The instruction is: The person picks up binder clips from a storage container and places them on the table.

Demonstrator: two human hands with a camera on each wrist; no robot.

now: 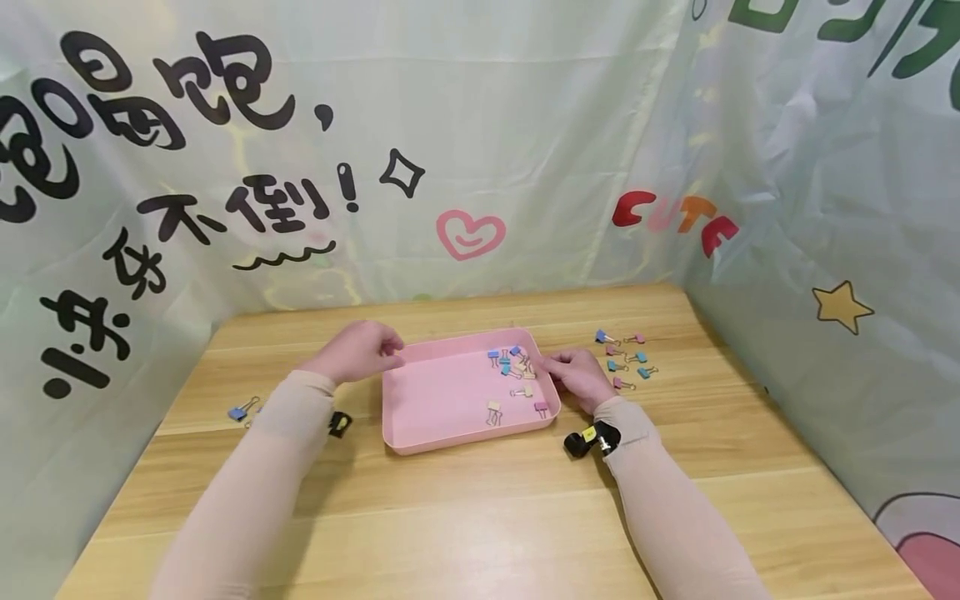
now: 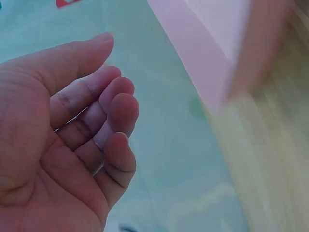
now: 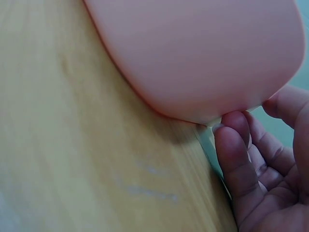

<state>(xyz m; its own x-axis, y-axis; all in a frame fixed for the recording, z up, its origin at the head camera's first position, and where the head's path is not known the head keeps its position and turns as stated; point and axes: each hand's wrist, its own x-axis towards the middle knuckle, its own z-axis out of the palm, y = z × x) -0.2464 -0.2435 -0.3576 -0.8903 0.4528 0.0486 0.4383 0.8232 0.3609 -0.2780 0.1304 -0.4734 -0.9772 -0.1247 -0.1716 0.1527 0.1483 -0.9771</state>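
Observation:
A shallow pink tray (image 1: 442, 396) sits on the table, several small binder clips (image 1: 517, 362) in blue, yellow and pink lying mostly toward its right end. My right hand (image 1: 581, 375) is at the tray's right side, fingertips on the wall and rim. In the right wrist view, curled fingers (image 3: 234, 150) meet the tray's edge (image 3: 193, 92). At the tray's back left corner is my left hand (image 1: 358, 350), holding nothing. Its fingers (image 2: 120, 113) bend loosely, apart from the pink wall (image 2: 193, 63) in the left wrist view.
More binder clips (image 1: 617, 367) in blue, teal and pink lie loose right of the tray. Beyond my left forearm, a blue binder clip (image 1: 240, 412) lies on the wooden table (image 1: 465, 517). A printed cloth (image 1: 555, 150) hangs behind and at both sides.

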